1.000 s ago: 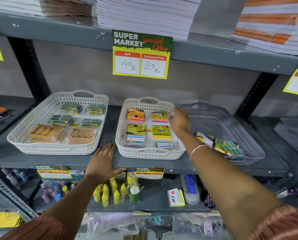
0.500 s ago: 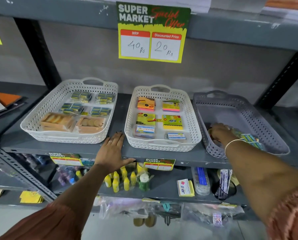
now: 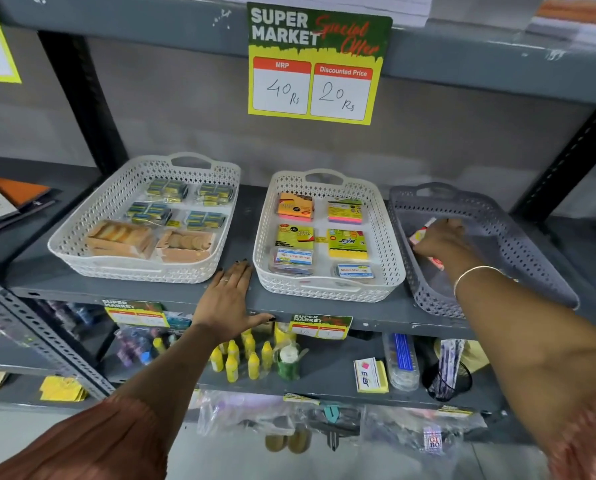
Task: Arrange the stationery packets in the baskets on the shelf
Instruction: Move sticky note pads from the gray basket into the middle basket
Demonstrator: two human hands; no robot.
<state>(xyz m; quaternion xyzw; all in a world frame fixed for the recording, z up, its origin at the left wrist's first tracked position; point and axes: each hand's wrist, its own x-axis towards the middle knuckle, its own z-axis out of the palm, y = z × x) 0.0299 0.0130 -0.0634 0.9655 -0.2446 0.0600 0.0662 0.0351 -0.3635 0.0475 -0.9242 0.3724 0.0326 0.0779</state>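
Note:
Three baskets stand in a row on the grey shelf [image 3: 241,220]. The left white basket [image 3: 81,251] holds blue-yellow packets and tan packets. The middle white basket [image 3: 265,237] holds sticky-note packets in two columns. The grey basket [image 3: 518,244] is at the right. My right hand [image 3: 440,239] is inside it, shut on a red-and-white packet [image 3: 419,233]. My wrist hides the other packets there. My left hand [image 3: 229,299] lies flat on the shelf's front edge between the white baskets, holding nothing.
A price sign [image 3: 315,64] hangs from the shelf above. The lower shelf carries yellow bottles [image 3: 241,358], an eraser box [image 3: 369,374], a clear case and a black mesh cup [image 3: 449,379]. Black uprights stand at both ends.
My right hand went from the middle basket down into the grey one, then lifted a red-and-white packet toward its middle. The left hand stayed put. The camera tilted down.

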